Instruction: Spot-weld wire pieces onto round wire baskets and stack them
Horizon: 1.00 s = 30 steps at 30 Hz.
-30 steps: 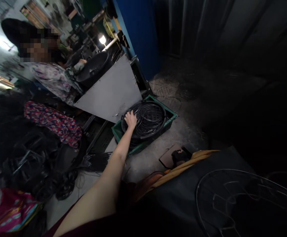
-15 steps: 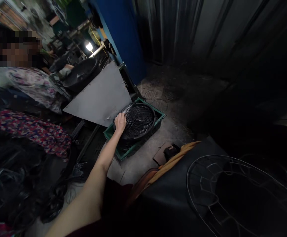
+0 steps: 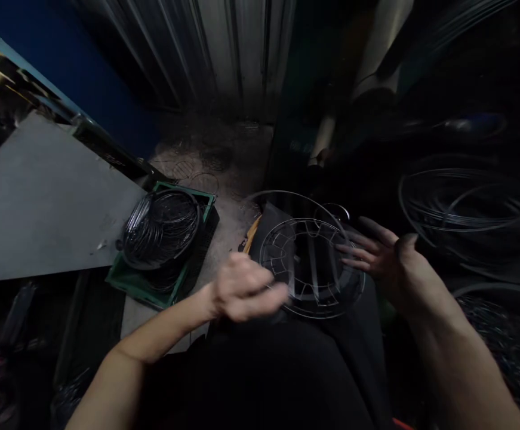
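In front of me a round wire frame [image 3: 320, 300] with a looped inner ring rests over a dark surface. My left hand [image 3: 251, 289] is beside its near left edge, fingers closed and blurred. They appear to pinch a thin wire ring [image 3: 286, 192], which arcs over the frame's far side; the grip itself is not clear. At the frame's right edge my right hand [image 3: 380, 254] is open, fingers stretched toward the wires; whether they touch is unclear. To the left, a black round basin [image 3: 199, 221] full of wire rings [image 3: 165, 224] sits in a green crate [image 3: 141, 291].
A grey panel [image 3: 58, 197] leans left of the crate. Coils of wire [image 3: 465, 209] lie at the right, above a dark heap of wire pieces [image 3: 505, 340]. Corrugated metal sheeting [image 3: 224, 54] and a blue panel [image 3: 107, 77] stand at the back.
My left hand has left the basin of rings and come to the wire frame, apparently with a ring. My right hand has come into view. The view has swung right; the co-worker is out of sight.
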Each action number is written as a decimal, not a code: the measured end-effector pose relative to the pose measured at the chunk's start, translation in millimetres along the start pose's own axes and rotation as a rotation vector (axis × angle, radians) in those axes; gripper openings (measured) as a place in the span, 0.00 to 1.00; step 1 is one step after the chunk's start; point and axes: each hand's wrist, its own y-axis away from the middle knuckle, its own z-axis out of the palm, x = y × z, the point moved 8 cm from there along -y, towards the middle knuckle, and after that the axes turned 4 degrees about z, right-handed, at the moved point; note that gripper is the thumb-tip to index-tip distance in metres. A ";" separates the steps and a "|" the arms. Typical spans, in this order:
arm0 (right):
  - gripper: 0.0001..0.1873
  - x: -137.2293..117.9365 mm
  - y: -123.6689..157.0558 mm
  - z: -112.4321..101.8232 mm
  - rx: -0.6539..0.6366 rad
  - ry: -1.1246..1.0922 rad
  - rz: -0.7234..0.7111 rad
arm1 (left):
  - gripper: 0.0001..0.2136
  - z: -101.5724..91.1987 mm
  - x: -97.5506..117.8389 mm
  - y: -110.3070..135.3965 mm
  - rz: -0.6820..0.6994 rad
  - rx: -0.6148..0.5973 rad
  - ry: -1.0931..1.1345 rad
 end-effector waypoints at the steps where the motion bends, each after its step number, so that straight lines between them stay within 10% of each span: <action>1: 0.43 0.9 -1.6 3.4 -0.006 -0.121 0.021 | 0.03 32.6 22.5 -0.7 0.259 -0.173 -0.045; 3: 0.38 2.4 -0.6 0.7 0.078 -0.260 0.010 | 0.05 67.4 37.7 4.0 0.528 -0.291 -0.160; 5: 0.29 4.8 5.0 -7.4 0.206 -0.322 -0.062 | 0.04 71.2 25.3 -0.5 0.453 -0.233 -0.178; 11: 0.26 25.0 10.2 -8.2 0.322 -0.139 -0.143 | 0.29 69.2 -67.7 3.0 -0.611 0.020 0.480; 14: 0.24 21.5 3.4 -11.8 0.376 0.299 -0.193 | 0.29 84.3 -89.6 8.7 -0.854 0.006 0.541; 20: 0.21 5.4 -15.6 -11.2 0.539 1.056 -0.383 | 0.16 86.4 -100.4 -9.3 -0.581 -0.188 -0.076; 30: 0.24 23.5 -30.9 -12.0 0.423 1.205 -0.145 | 0.16 99.4 -106.8 -7.4 -0.445 -0.295 -0.307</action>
